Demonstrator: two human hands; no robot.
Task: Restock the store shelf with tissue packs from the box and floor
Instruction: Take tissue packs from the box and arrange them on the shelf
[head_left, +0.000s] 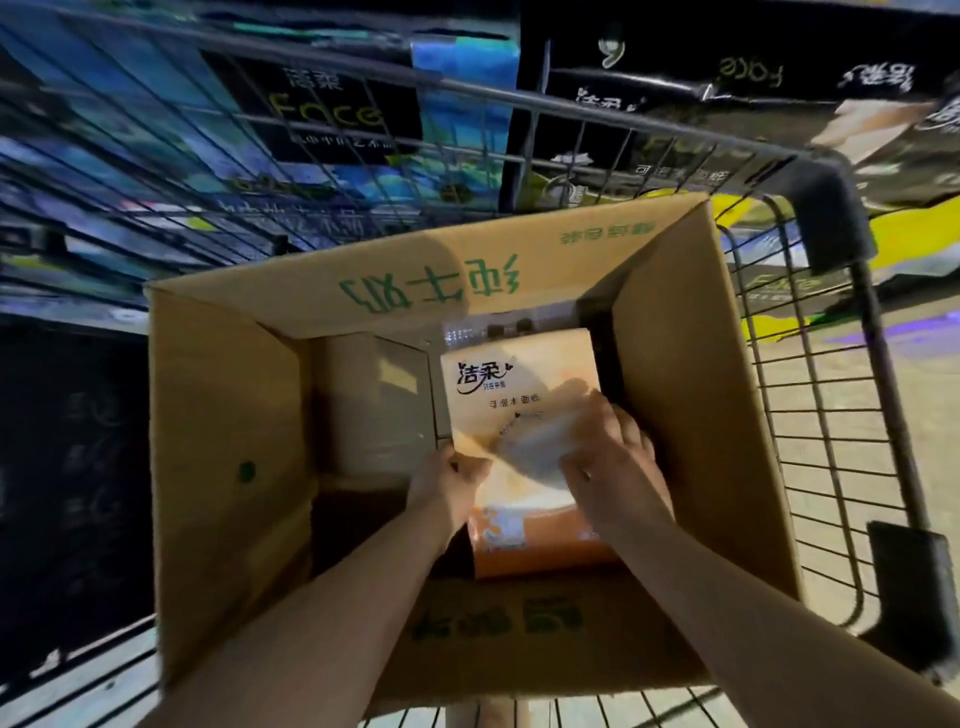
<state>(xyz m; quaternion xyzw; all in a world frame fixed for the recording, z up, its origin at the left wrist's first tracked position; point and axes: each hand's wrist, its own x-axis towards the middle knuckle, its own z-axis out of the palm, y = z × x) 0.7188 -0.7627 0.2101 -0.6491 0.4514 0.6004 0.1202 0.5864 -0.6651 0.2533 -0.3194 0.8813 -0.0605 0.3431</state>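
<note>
An orange and white tissue pack (524, 384) lies inside an open cardboard box (223, 426) that sits in a wire shopping cart (831, 415). My left hand (449, 491) grips the pack's left edge, thumb on top. At the pack's right side, my right hand (613, 457) has its fingers curled over the top and down beside the box wall. A grey-wrapped pack (382, 400) rests to the left inside the box.
Shelves with dark and blue tissue packs (332, 109) rise beyond the cart. More black packs (727, 78) stand at the upper right. Pale floor (909, 415) shows to the right of the cart.
</note>
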